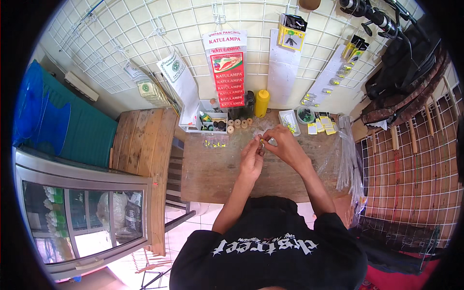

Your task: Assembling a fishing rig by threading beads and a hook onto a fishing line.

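Over the wooden table, my left hand and my right hand meet at their fingertips. Both are closed in a pinch around a tiny yellow piece, mostly covered by the fingers and too small to name. A row of similar small yellow pieces lies on the table to the left of my hands. Just beyond my fingers rests some crumpled transparent plastic. Beyond my right hand stands a small white tray with yellow-green bits inside.
A yellow bottle, wooden spools and a white organizer box stand along the back. Right of them are a round tub, yellow-and-white cards and long plastic sleeves. Red packets hang on the wire grid.
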Demonstrator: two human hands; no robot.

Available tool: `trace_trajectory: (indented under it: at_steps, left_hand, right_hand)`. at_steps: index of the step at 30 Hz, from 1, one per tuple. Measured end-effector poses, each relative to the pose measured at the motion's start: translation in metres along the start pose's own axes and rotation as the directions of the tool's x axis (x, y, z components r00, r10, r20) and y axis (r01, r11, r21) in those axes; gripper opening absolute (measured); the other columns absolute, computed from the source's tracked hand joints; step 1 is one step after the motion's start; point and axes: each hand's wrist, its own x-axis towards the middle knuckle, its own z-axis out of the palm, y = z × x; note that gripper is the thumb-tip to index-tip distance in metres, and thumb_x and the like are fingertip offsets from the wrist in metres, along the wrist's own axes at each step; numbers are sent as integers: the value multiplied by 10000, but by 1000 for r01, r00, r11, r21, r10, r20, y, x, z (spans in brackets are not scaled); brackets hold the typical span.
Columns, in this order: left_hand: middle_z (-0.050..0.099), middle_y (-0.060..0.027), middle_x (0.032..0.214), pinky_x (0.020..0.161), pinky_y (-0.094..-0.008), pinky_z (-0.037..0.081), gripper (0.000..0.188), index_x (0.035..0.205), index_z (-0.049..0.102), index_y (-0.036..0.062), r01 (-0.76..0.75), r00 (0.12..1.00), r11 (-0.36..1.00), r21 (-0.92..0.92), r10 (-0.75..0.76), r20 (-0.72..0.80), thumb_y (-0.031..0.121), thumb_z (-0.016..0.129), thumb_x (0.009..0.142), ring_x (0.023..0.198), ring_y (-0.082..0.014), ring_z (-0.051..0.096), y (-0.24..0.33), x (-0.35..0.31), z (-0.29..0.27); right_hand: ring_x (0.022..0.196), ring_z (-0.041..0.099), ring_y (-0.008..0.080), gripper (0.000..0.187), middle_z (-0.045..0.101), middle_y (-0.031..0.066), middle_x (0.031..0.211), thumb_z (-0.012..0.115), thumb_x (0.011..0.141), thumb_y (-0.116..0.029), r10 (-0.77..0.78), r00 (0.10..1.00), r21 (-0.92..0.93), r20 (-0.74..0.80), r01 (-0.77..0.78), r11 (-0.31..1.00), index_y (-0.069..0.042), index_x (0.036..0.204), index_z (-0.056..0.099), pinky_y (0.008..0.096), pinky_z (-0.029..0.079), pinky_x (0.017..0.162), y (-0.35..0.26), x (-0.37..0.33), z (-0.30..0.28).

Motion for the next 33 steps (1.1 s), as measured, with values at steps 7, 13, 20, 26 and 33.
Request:
trace_trajectory:
  at_steps: [7, 13, 20, 26, 33]
  left_hand:
    - [602, 58, 874, 670, -222, 352, 183, 1021, 645, 96, -9, 1000, 1000, -21, 9, 12, 196, 675, 870, 748, -45, 482, -1, 2, -4]
    - [622, 0, 963, 777, -251, 438, 211, 1049, 615, 74, -56, 995, 998, 1, 56, 80, 201, 653, 886, 833, -95, 566, 2, 2, -5]
    - [611, 56, 938, 694, -230, 353, 159, 1008, 649, 95, -111, 989, 993, 34, 107, 104, 186, 664, 879, 814, -42, 494, 5, -3, -1]
    - [621, 14, 1071, 712, -243, 374, 120, 990, 650, 100, -151, 983, 987, 46, 145, 113, 143, 659, 878, 834, -58, 515, 9, -6, 2]
    - [599, -12, 1072, 754, -250, 380, 92, 956, 661, 65, -233, 965, 964, 131, 212, 156, 105, 657, 873, 916, -78, 513, 15, -15, 14]
  right_hand:
    - [820, 581, 296, 144, 658, 125, 797, 678, 746, -78, 12, 1000, 35, -10, -12, 999, 1, 859, 639, 389, 443, 783, -6, -5, -1]
    - [816, 588, 323, 159, 669, 132, 799, 685, 732, -82, 33, 999, 3, 4, -33, 999, 7, 856, 639, 416, 455, 762, 0, -13, 2]
    - [821, 585, 304, 130, 659, 125, 792, 678, 742, -64, 77, 997, 50, 9, -77, 996, 2, 845, 635, 396, 452, 766, -3, -19, 2]
    - [814, 569, 313, 136, 663, 121, 783, 687, 735, -63, 96, 995, 60, 2, -96, 994, -1, 845, 637, 406, 449, 746, -8, -23, 0]
    - [844, 607, 263, 175, 663, 102, 835, 701, 747, -59, 139, 990, 99, 11, -139, 985, -14, 913, 665, 361, 460, 780, -8, -27, -1]
